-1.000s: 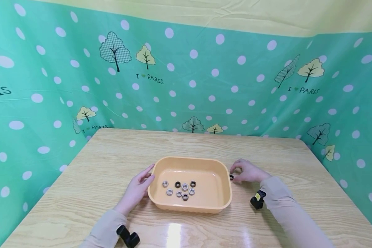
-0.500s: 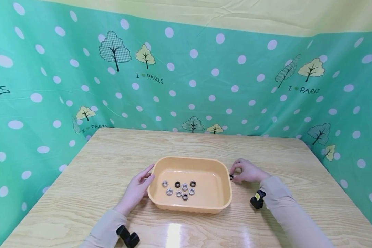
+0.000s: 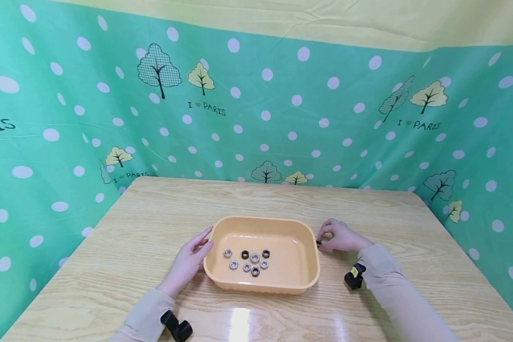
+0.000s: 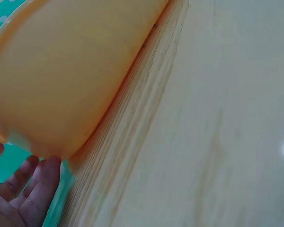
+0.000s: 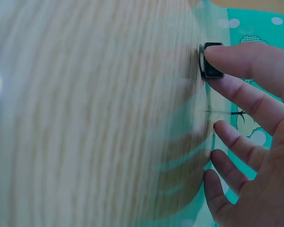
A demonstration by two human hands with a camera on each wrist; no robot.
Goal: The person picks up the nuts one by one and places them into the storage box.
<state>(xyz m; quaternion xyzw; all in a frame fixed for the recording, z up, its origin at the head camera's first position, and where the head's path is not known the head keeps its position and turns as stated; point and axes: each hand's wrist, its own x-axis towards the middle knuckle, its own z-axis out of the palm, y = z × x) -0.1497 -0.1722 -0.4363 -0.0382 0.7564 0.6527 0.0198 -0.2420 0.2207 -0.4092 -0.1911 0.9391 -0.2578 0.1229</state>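
A peach-coloured plastic tub (image 3: 282, 287) stands on the wooden table in the head view. Several hex nuts, silver and dark, lie loose inside it, among them a larger silver nut (image 3: 255, 258) and a black nut (image 3: 245, 254). My left hand (image 3: 191, 260) rests against the tub's left end, its thumb and fingertips at the rim; in the left wrist view its fingers (image 4: 46, 182) lie fairly straight at the tub's wall. Just outside the tub's right end, my right hand (image 3: 339, 236) pinches a black nut (image 5: 214, 70) between thumb and index finger, close over the table.
The wooden table (image 3: 166, 204) reaches back to a green curtain (image 3: 222, 128) with white dots and tree prints, which also hangs along both sides. Each sleeve carries a small black camera, such as the left wrist camera (image 3: 177, 327).
The black nut at my right fingertips has tipped slightly, so less of its hole shows. My left hand, the tub and the nuts inside it have stayed in place.
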